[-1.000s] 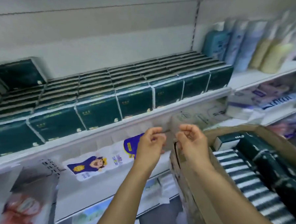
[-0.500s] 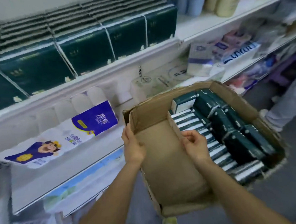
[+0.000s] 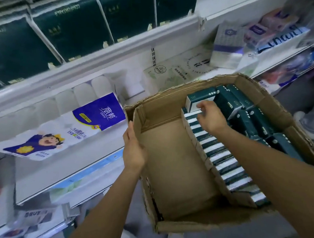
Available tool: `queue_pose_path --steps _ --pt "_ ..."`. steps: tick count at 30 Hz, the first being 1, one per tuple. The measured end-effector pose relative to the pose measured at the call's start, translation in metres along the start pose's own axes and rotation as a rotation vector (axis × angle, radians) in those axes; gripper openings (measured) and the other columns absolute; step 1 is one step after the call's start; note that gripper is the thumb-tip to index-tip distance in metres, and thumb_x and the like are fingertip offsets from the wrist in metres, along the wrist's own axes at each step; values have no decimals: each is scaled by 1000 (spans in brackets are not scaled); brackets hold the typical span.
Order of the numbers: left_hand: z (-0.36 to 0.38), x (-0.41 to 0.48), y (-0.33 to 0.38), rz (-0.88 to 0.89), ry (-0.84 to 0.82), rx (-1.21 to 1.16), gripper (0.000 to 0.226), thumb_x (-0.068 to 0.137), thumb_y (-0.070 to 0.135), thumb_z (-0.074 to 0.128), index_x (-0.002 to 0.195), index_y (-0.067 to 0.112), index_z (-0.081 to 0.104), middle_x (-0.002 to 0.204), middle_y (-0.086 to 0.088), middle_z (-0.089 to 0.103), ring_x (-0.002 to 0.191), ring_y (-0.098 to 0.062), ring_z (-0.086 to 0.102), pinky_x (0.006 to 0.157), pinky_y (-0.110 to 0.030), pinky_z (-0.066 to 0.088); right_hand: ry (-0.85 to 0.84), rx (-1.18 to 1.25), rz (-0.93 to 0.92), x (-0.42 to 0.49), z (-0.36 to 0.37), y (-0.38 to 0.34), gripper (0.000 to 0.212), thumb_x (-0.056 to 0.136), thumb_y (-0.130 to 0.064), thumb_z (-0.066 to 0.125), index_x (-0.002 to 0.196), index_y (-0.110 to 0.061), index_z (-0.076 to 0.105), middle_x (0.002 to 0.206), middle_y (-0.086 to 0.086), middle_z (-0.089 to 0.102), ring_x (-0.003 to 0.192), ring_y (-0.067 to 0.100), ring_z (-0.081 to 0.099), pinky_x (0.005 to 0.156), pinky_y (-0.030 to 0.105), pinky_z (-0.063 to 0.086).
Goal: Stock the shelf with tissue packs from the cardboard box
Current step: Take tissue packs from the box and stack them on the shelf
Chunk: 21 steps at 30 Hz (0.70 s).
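Reaching into the cardboard box [image 3: 171,105], lower right of frame, the right hand [image 3: 211,118] goes for the raised end pack [image 3: 199,100] at the far end of the row. Its fingers curl against the pack's white face. I can't tell whether this grip has actually closed on it.

The left hand [image 3: 133,150], center frame, holds the box's left wall with fingers outside and thumb over the rim, likely steadying the box so it doesn't slide while packs come out.

The tissue packs [image 3: 223,164] stand on edge in a tight row along the box's right half, with more lying loose beside them. The left half is bare cardboard. The raised end pack is probably the easiest one to get fingers around.

The shelf [image 3: 104,65] rim runs across the upper left, with matching dark green packs [image 3: 70,30] faced up along it, so that's the likely target. A purple toilet roll pack [image 3: 98,115] lies on the shelf below.

What carries the box from beneath is hidden.
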State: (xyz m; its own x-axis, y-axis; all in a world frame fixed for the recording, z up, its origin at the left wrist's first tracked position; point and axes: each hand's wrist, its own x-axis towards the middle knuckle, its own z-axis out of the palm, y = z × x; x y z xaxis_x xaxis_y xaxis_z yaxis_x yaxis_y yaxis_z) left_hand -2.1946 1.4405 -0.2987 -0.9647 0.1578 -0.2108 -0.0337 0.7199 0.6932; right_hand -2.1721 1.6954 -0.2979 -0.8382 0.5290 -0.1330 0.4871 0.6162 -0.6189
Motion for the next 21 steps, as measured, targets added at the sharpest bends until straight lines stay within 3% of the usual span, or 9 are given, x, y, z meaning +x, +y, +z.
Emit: queue_pose_path --steps 4,8,12,15,18,21 --pt "2 1 -2 22 17 -35 82 91 3 51 154 29 6 156 -2 22 125 -26 47 88 -31 40 -60 -133 -16 40 0 -9 43 92 -17 56 133 -15 46 133 15 45 115 34 52 94 46 48" --pt "4 2 -2 15 34 -73 74 95 21 54 154 30 11 156 2 24 133 -22 41 105 -37 37 -22 -292 -44 60 8 -17 43 89 -17 59 131 -12 48 137 19 31 118 41 43 93 48 47" --pt "4 4 -4 8 54 -87 74 95 19 55 153 33 12 156 3 25 132 -22 42 103 -35 38 -63 -640 -145 68 11 -16 52 82 -9 65 129 -8 43 131 19 37 119 38 43 89 49 45" --pt "5 5 -4 9 60 -65 76 94 13 54 153 33 12 155 2 26 130 -23 45 100 -37 41 -62 -830 -256 65 7 -8 45 81 -11 65 123 -12 49 124 18 42 117 36 43 90 46 42" --pt "7 4 -7 12 61 -92 78 92 12 57 153 34 13 154 3 27 128 -20 45 96 -33 42 -9 -781 -375 57 1 2 39 80 -24 69 116 -15 57 119 15 43 112 33 42 87 45 43" --pt "7 6 -11 44 73 -148 80 91 9 61 152 36 17 152 5 31 128 -11 42 92 -12 38 48 -360 -320 41 -1 -6 40 81 -34 72 111 -12 59 110 8 51 103 25 49 81 40 47"
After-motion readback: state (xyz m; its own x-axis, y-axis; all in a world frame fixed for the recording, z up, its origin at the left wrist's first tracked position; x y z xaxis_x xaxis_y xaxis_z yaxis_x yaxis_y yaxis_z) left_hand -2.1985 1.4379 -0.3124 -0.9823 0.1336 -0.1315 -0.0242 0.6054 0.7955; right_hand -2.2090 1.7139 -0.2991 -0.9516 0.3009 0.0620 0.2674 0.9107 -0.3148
